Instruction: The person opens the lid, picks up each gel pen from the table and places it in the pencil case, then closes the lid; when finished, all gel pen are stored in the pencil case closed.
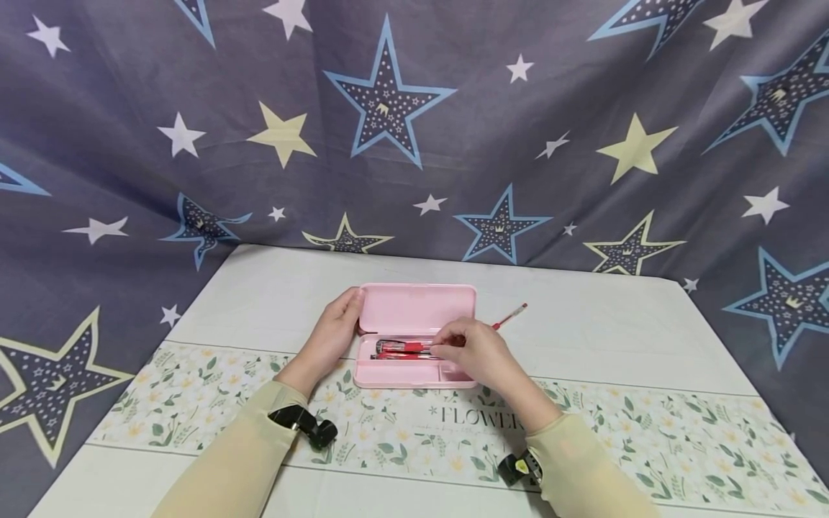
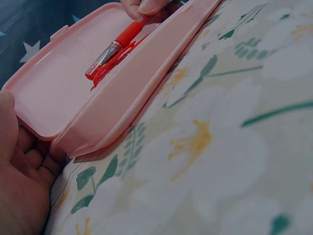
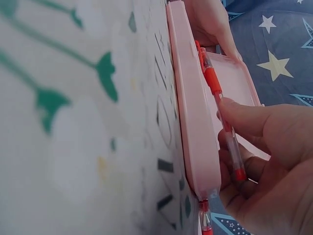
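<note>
A pink pencil case (image 1: 396, 373) lies with its lid (image 1: 417, 309) raised. My left hand (image 1: 332, 327) holds the lid's left edge, thumb at the front and fingers behind it, as the left wrist view shows. Between the thumb and fingers of my right hand (image 1: 479, 352) is a red pen (image 3: 212, 81), pinched along its clear barrel and held at the case's back compartment. Under it, more red (image 2: 110, 66) shows inside the case, at least one further pen. My right hand hides the case's right end in the head view.
Another red pen (image 1: 510, 316) lies on the white table behind and right of the case. A floral cloth strip (image 1: 622, 432) with lettering runs across the table under the case's front. A dark star-patterned curtain (image 1: 492, 137) hangs behind the table.
</note>
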### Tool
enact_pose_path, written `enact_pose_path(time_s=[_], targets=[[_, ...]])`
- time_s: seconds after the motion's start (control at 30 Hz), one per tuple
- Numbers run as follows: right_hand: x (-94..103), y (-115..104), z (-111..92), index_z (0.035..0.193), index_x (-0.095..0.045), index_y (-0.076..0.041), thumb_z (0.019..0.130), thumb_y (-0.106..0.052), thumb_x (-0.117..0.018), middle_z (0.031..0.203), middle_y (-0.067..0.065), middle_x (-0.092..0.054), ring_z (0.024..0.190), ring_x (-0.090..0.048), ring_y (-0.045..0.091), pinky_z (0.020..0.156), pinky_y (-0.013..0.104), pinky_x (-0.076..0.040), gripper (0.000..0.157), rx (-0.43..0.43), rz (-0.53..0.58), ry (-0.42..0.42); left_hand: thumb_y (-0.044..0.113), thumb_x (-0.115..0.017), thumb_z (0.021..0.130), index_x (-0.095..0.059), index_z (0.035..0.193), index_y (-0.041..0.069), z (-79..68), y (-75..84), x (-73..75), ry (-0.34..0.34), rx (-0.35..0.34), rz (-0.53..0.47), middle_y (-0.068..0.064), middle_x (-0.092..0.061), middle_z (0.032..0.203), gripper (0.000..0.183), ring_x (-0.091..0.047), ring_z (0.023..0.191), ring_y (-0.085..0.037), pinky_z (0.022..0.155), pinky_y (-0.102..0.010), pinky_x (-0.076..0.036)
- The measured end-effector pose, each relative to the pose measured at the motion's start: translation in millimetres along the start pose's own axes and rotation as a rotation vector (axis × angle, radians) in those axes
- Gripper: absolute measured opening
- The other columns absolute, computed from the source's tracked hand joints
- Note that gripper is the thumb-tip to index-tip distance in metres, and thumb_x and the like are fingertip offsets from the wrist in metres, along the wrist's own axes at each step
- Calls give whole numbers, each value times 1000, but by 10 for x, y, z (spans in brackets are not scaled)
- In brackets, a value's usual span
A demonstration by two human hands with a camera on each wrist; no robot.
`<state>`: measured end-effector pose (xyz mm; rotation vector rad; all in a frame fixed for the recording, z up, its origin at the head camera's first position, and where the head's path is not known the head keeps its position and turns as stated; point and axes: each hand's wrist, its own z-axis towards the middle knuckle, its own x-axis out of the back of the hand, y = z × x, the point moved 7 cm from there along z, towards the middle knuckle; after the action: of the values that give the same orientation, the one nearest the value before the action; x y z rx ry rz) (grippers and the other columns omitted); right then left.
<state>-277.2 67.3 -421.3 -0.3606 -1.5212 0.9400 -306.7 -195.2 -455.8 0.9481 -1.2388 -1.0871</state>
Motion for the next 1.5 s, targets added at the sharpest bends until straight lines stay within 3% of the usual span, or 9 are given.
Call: enact_pose_path(time_s=[0.57,1.03,1.3,1.5], targets=[[-33,11,7,93,-83,-20,97,-15,-88,88,-6,-65,82,-57,17,78,38,-47,8,-18,-45,-12,56,-39,118,-67,136,13,6,-19,-4,0,15,5,-14,-65,126,54,-54,124,-26,119,-47,-36],[34,13,14,92,-83,-20,94,-11,-91,88,-5,-66,83,-58,17,78,37,-49,12,-8,-2,18,55,-39,118,-67,131,11,21,-41,-1,4,-4,-4,-15,-63,119,54,-52,120,-26,113,-45,-37],[204,-1,6,97,-82,-17,95,-9,-89,91,-1,-67,84,-62,19,78,36,-53,11,1,69,48,56,-39,118,-68,132,13,11,-21,10,14,-6,9,-14,-65,120,53,-54,121,-26,116,-46,-38],[439,9,-1,100,-83,-11,96,-6,-87,92,2,-70,82,-62,21,72,31,-53,8,37,108,120,56,-39,118,-68,135,13,13,-19,2,10,-3,1,-14,-66,124,54,-55,124,-26,119,-47,-37]])
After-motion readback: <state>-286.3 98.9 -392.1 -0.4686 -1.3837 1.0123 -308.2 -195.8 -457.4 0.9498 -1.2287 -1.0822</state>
